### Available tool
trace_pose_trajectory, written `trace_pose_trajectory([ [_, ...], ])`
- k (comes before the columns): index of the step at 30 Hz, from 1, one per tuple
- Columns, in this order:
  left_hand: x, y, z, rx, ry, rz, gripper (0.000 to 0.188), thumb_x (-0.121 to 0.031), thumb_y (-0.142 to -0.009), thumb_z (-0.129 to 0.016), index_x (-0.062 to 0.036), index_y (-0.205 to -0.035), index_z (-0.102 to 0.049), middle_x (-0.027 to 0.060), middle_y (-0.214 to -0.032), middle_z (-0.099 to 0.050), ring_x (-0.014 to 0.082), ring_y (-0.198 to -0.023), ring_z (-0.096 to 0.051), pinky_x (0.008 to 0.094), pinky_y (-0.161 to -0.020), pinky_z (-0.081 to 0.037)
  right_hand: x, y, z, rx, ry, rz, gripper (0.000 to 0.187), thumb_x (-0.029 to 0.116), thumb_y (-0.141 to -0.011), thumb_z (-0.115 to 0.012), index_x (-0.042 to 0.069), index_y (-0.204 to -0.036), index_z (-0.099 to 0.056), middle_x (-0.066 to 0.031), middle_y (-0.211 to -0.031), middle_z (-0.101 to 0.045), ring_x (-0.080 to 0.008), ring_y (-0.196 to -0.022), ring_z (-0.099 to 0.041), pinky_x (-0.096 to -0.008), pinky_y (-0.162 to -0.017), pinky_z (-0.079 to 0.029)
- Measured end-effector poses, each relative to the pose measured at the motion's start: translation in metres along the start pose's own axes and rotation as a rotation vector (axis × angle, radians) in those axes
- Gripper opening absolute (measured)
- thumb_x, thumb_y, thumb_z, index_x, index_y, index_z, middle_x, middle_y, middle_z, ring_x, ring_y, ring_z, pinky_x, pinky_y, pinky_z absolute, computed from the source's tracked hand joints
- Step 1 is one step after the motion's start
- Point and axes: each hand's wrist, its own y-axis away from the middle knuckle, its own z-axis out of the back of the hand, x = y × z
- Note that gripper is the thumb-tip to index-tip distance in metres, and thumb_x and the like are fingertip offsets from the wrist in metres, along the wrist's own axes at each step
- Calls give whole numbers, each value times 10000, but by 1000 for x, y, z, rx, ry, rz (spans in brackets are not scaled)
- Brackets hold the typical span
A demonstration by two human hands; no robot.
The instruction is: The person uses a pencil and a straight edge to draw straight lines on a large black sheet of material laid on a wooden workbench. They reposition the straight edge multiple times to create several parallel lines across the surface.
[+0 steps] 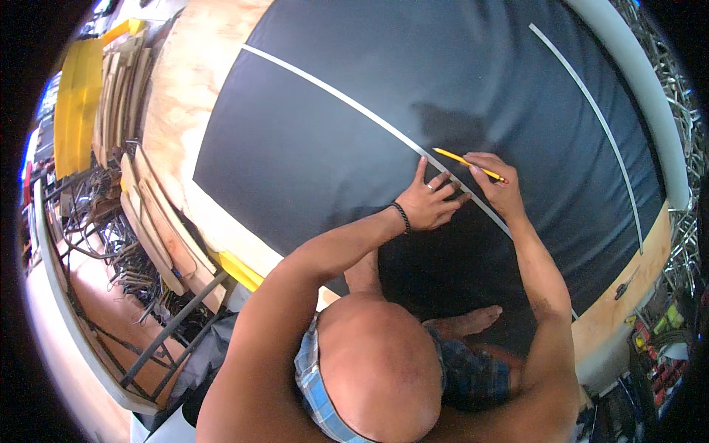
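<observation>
A long, thin, pale straightedge (pixel 332 91) lies slantwise across a large black sheet (pixel 295 162). My left hand (pixel 432 198) presses on it with fingers spread, a ring on one finger and a dark beaded bracelet at the wrist. Just right of it, my right hand (pixel 495 181) is closed round a yellow pencil (pixel 452 156). The pencil's tip points left, close to the straightedge's far side; whether it touches the sheet I cannot tell. Another pale strip (pixel 597 108) lies on the sheet farther right.
Beneath the sheet is a plywood board (pixel 177 133). A thick grey roll (pixel 653 88) runs along the right. My bare foot (pixel 473 323) rests on the sheet. At left are wooden pieces (pixel 159 221), a metal frame (pixel 173 325) and a yellow panel (pixel 77 103).
</observation>
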Motion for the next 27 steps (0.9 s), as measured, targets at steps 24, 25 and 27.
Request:
trace_pose_trajectory([
  [24,4,0,-8,-5,45,-46,591,-492,-882,-708,-273,-1420,-599,57,-1238,-525,296,-1359,-476,877,-1131,-186,27,-127,-90,129,375,374,252,180,-949,-736,176,-1191,-806,-27,-1135,-800,-263,-1363,-577,-506,-1137,-321],
  [25,4,0,-10,-1,41,-41,598,-492,-887,-704,-273,-1432,-590,56,-1239,-525,291,-1352,-478,875,-1135,-183,30,-145,-102,131,391,395,251,181,-951,-735,179,-1192,-806,-24,-1135,-800,-261,-1358,-581,-504,-1132,-324],
  [27,3,1,-13,16,64,-30,542,-470,-910,-683,-270,-1407,-605,60,-1259,-531,289,-1359,-470,883,-1131,-173,35,-180,-127,112,380,453,248,205,-957,-737,191,-1195,-805,-17,-1128,-803,-257,-1349,-587,-498,-1115,-337],
])
